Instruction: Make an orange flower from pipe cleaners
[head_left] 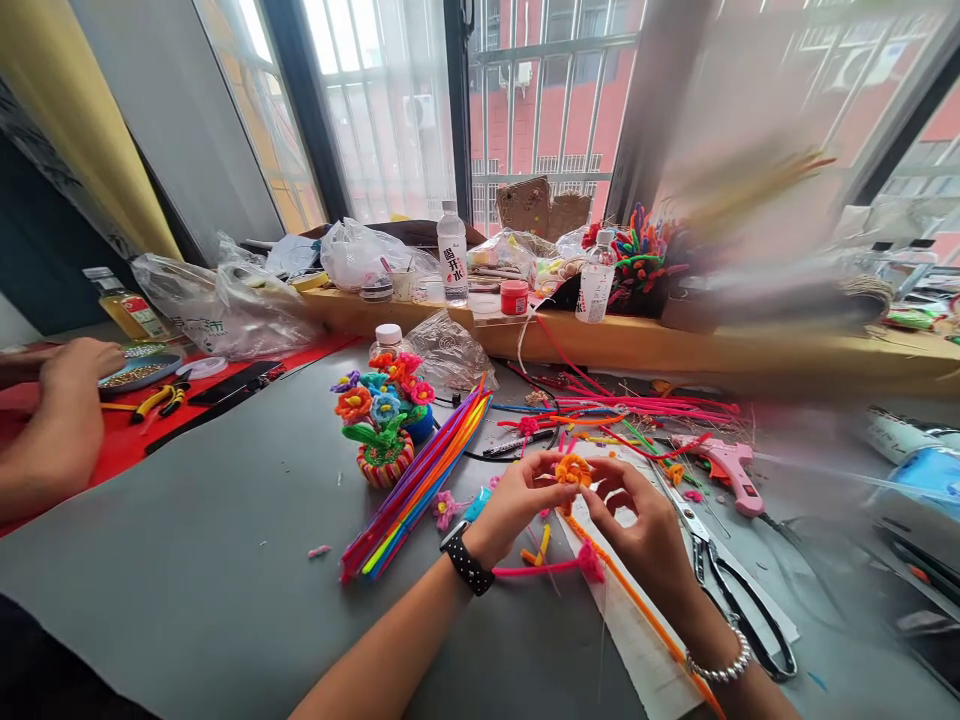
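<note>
Between my two hands is an orange pipe cleaner [574,471], coiled at its top into a small looped flower shape. Its long straight tail runs down past my right wrist. My left hand [517,505], with a watch on the wrist, pinches the coil from the left. From the other side my right hand [637,520] pinches it with thumb and fingertips. Just below lies a pink pipe-cleaner flower [590,562] on a pink stem. A white sheet [637,640] lies under my right hand, with large black-handled scissors [739,600] beside it.
Left of my hands are a bundle of coloured pipe cleaners [420,480] and a small pot of pipe-cleaner flowers [384,462]. A pink glue gun [735,472] lies to the right. Another person's hand [82,365] is by a bead tray [139,372]. Bottles stand along the ledge [360,308].
</note>
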